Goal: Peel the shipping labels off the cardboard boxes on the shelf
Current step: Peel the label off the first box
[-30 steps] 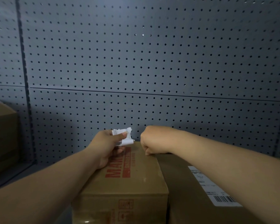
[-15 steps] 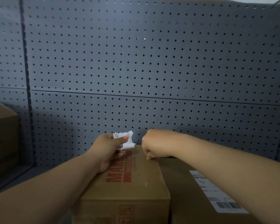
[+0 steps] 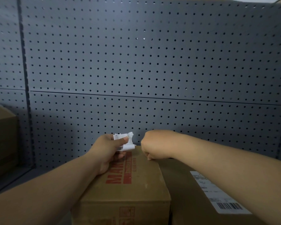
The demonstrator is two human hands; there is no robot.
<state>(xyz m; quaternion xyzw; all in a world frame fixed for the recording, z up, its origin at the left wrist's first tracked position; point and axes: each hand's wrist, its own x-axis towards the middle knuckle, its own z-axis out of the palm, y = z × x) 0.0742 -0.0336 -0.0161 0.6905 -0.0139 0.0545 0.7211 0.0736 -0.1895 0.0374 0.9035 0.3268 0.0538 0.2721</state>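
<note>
The left hand (image 3: 106, 151) pinches a crumpled label (image 3: 126, 142) above the red-printed box (image 3: 136, 184). The right hand (image 3: 154, 146) is fisted at its far edge; whether it grips anything, I cannot tell. A barcode label (image 3: 217, 194) sits on the neighbouring box (image 3: 185, 200).

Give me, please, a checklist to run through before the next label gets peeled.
1. Label scraps secure in left hand: ok, pinched.
2. Middle box top label-free: ok, only red print shows.
3. Right box barcode label removed: not ok, it lies flat.
4. Right hand free: cannot tell; a fist, fingers hidden.
5. Far-left box label-free: cannot tell, dim and cut off.
</note>
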